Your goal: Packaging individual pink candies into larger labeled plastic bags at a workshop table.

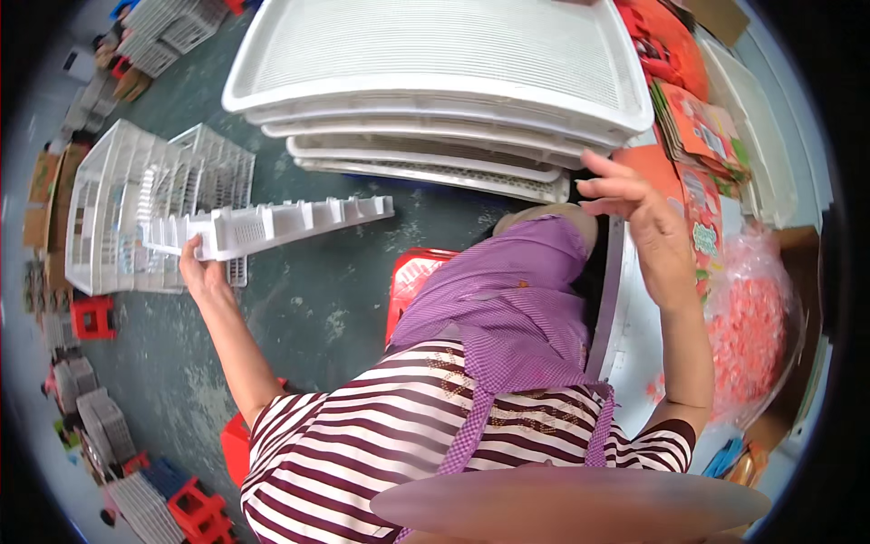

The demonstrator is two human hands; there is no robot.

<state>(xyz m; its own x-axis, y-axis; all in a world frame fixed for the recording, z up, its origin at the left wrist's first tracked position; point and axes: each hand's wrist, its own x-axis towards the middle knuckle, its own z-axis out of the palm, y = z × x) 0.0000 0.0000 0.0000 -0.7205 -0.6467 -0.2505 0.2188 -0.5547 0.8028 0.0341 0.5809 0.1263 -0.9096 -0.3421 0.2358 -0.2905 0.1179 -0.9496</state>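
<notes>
I see my left hand (208,279) clamped on a white tray (294,225) left of centre, overlapping white crates (95,222). My right hand (651,231), loosely spread, hovers upper right, near the tray stack (435,59) crowding the top; a red stool (410,279) sits mid-frame.

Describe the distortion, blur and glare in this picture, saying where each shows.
Head view throughout: distortion seems to bow the front edge of the top tray, and the corners go black; blur smears an oval at the lower edge, softens far-left crates; glare whitens the clear bag.
</notes>
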